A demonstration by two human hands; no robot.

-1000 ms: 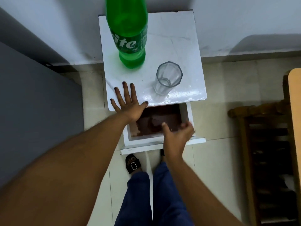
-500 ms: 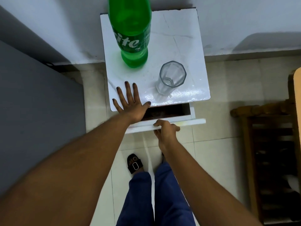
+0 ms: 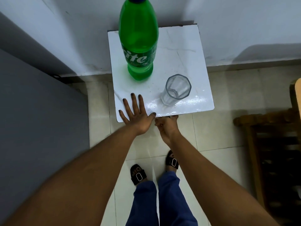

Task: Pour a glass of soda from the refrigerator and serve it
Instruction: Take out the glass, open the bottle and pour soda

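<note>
White side table (image 3: 184, 51) against the wall

A green soda bottle (image 3: 138, 46) and an empty glass (image 3: 176, 89) are borne upright; a left hand (image 3: 136, 114) is laid flat at the near edge.

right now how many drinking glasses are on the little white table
1: an empty clear glass stands near the table's front right, apart from the green bottle.

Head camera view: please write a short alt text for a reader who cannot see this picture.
Seen from above, a green soda bottle and an empty glass stand apart on a small white table. The left hand lies flat on its near edge; the right hand is curled just under that edge.
</note>
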